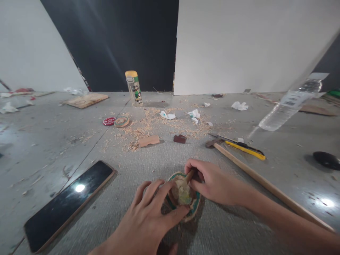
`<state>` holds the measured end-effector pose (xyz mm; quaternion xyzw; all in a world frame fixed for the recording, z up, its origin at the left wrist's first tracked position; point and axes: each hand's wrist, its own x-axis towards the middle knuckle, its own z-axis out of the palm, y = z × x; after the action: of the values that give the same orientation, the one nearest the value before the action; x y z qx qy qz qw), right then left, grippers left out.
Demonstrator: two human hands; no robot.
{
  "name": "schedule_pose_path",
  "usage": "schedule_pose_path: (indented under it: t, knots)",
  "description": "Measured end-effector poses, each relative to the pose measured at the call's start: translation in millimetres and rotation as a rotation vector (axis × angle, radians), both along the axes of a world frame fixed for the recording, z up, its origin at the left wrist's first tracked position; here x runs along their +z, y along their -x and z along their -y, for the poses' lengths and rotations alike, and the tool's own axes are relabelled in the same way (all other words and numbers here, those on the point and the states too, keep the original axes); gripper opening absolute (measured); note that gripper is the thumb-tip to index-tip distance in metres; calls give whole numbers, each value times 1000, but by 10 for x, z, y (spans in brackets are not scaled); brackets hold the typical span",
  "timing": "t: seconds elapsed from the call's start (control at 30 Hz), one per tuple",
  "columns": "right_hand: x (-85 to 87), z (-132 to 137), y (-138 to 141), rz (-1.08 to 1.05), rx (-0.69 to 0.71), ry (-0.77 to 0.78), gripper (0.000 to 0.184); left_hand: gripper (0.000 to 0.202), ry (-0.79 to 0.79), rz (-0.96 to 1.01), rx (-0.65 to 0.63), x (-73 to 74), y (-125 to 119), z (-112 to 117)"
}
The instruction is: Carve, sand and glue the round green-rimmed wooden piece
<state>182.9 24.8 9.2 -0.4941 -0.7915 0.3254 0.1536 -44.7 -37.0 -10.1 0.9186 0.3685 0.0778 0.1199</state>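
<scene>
My left hand point(145, 216) presses down on a round wooden disc with a green rim point(195, 207), fingers spread over its near and left side. My right hand point(212, 182) is pinched on a small wooden stick or tool point(190, 174), its tip resting on a lump of pale yellowish material point(183, 193) in the disc's middle. Both hands sit at the near centre of the grey floor.
A phone point(66, 203) lies at the left. A hammer point(260, 180) and a yellow utility knife point(245, 148) lie at the right, with a clear bottle point(289, 104) beyond. Wood blocks point(148, 141), shavings, a red tin lid point(109, 121) and a glue bottle point(134, 88) lie ahead.
</scene>
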Motion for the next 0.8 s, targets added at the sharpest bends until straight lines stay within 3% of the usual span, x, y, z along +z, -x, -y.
schedule_pose_path:
  t: [0.57, 0.8]
  knots:
    - [-50, 1, -46, -61, 15, 22, 19, 78, -66, -21, 0, -72, 2, 49]
    - [61, -93, -137, -51, 62, -42, 16, 76, -104, -6, -4, -34, 23, -11]
